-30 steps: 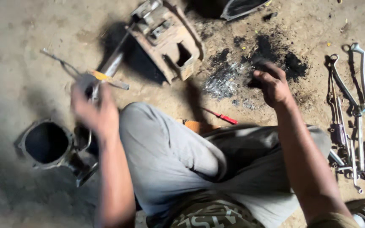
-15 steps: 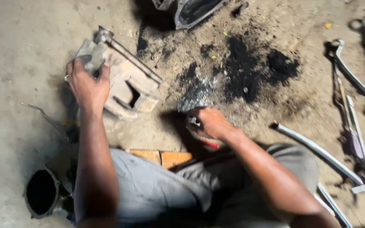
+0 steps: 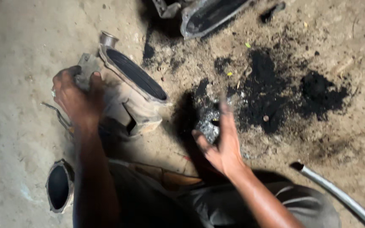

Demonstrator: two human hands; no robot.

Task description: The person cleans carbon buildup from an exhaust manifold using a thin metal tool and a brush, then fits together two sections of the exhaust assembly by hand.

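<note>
Casing (image 3: 134,95) sits far-left on the dirt floor (image 3: 13,50), tipped on edge. Left hand (image 3: 77,96) is clamped round its far-left end, likely to steady it. Right hand (image 3: 221,141) hovers spread, empty, over the oily patch (image 3: 284,90). Cylinder (image 3: 59,185) near-left, untouched.

Dirt floor (image 3: 17,50): engine casing (image 3: 136,90), metal ring (image 3: 59,185), pipe (image 3: 339,194), oil stains (image 3: 284,90).

By my knee a dark hollow metal cylinder sleeve (image 3: 59,185) lies on the dusty concrete floor (image 3: 13,42); a curved silver metal tube (image 3: 339,194) lies beyond black oil stains (image 3: 292,88).
</note>
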